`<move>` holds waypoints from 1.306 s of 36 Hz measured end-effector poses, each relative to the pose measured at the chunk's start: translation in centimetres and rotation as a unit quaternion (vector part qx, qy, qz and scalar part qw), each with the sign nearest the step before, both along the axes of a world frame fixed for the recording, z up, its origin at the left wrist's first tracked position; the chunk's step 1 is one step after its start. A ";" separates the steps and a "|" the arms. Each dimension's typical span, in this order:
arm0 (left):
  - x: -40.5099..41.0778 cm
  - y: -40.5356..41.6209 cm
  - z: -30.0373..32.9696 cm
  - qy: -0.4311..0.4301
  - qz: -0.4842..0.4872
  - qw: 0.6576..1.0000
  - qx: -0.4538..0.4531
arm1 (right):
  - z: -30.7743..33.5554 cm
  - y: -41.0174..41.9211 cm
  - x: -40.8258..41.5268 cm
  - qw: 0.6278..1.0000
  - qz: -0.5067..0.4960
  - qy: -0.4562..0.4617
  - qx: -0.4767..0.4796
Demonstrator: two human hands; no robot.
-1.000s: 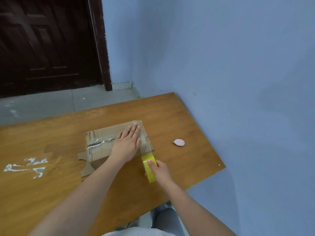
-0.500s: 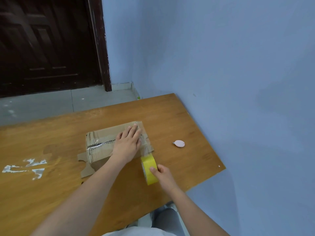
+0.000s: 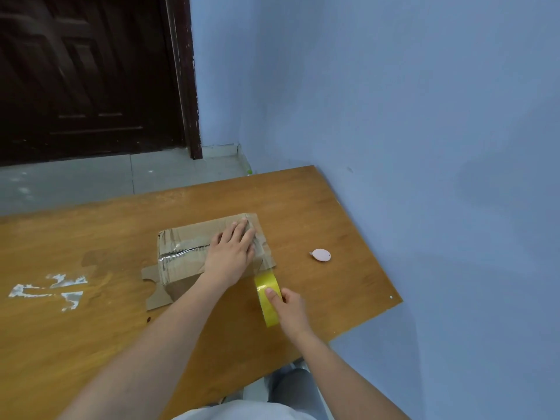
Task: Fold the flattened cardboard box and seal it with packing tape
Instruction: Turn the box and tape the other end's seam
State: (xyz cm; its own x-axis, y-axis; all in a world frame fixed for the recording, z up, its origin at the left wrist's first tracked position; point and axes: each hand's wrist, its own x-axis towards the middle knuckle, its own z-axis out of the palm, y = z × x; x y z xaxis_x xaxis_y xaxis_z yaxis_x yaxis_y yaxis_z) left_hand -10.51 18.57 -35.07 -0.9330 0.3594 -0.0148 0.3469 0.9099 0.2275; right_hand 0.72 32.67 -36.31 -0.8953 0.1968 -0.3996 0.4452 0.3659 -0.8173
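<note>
Cardboard box (image 3: 188, 253) sits mid-worktop (image 3: 91, 344), long axis left-right. My left hand (image 3: 231, 253) lies flat, grip open, on its right end. My right hand (image 3: 289, 309) grips yellow tape roll (image 3: 268, 295) just beside the box's near right corner.

A wooden counter (image 3: 318, 207) is standing in the corner, its far and right edges running against the blue wall. The cardboard box (image 3: 185, 256) is sitting near the middle of the counter, with a loose flap lying flat on the wood at its near left corner. To the right of the box, well apart from it, a small pink oval object (image 3: 321, 255) is lying. To the left of the box, whitish torn tape scraps (image 3: 50, 288) are sticking to the wood.
</note>
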 end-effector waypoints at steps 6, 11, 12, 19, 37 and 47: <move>-0.1 -0.1 -0.1 -0.003 0.000 1.000 -0.002 | -0.4 0.2 0.1 0.998 0.012 -0.040 0.037; -0.1 0.0 -0.2 0.032 0.008 0.999 0.018 | 0.9 0.4 -0.2 0.997 0.034 -0.037 0.057; 0.0 0.1 -0.3 0.033 0.009 0.999 0.021 | 1.0 0.4 -0.3 0.997 0.036 -0.038 0.061; 0.3 1.0 0.2 0.008 0.034 0.998 0.045 | 0.3 0.0 -0.4 0.997 0.010 -0.049 0.052; 4.0 1.0 -0.6 0.117 -0.043 0.992 -0.027 | -1.4 -0.3 -0.4 0.997 0.007 -0.051 0.050; 4.9 1.8 -1.2 0.056 -0.011 0.997 -0.054 | -2.1 0.0 -0.1 0.999 0.001 -0.031 0.043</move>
